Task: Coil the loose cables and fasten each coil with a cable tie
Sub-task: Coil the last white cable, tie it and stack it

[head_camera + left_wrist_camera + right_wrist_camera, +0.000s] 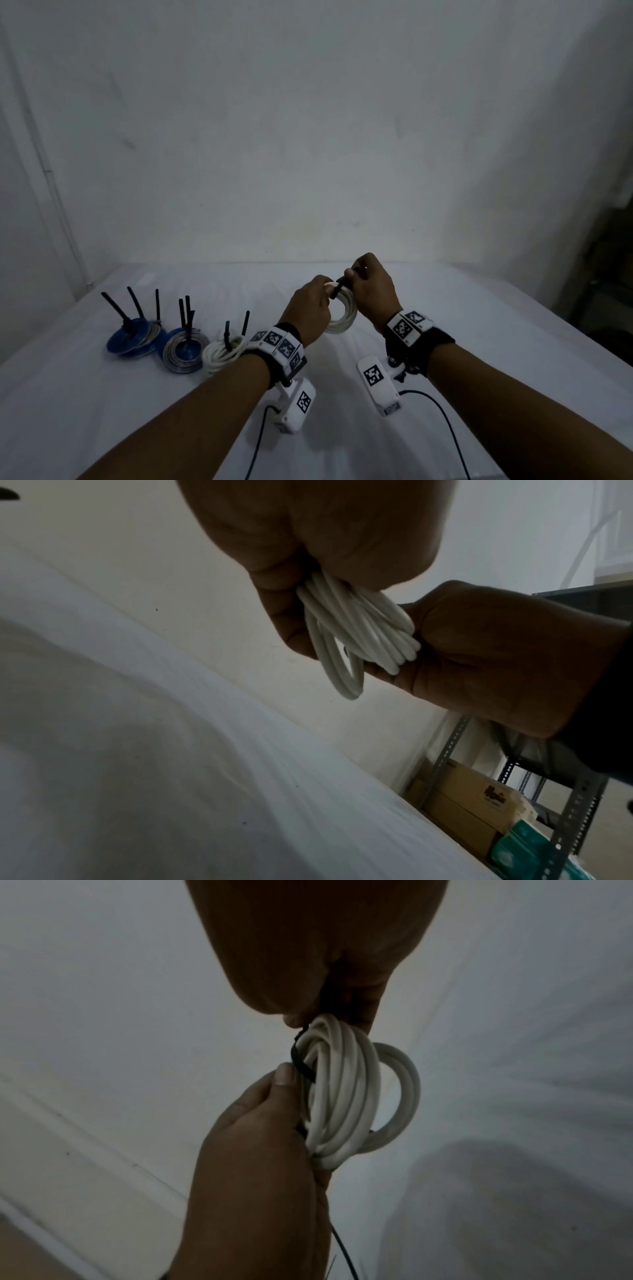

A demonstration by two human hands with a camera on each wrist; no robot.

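A coiled white cable (343, 314) hangs in the air between both hands above the table. My left hand (313, 305) grips the coil's left side, fingers curled round the strands (356, 631). My right hand (368, 286) pinches a black cable tie (339, 287) at the top of the coil. The tie (301, 1064) loops round the white strands (342, 1096), and its tail runs down past the left palm. Three tied coils lie on the table at the left: a blue one (132, 339), a blue and silver one (183, 349), a white one (222, 353).
A white cloth covers the table (479, 342), which ends at a bare wall (308, 137). Black tie tails stick up from the finished coils. A metal shelf (561, 818) with cardboard boxes stands to the right of the table.
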